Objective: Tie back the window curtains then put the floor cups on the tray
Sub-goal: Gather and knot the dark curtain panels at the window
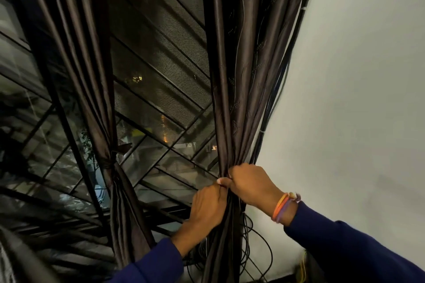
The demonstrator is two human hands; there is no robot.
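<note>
Two dark brown curtains hang before a barred, meshed window (158, 99). The left curtain (92, 76) is gathered and tied in a knot (110, 161) at mid height. The right curtain (234, 76) is bunched into a narrow bundle beside the white wall. My right hand (250, 185) grips that bundle from the wall side, fingers curled round the fabric. Just below it, my left hand (208, 207) grips the same bundle from the window side. The two hands touch at the thumbs. No cups or tray are in view.
A white wall (356, 99) fills the right side. Black cables (276, 103) run down the wall edge behind the right curtain and loop loosely near the floor (259, 248). Shiny dark fabric (23, 255) lies at the lower left.
</note>
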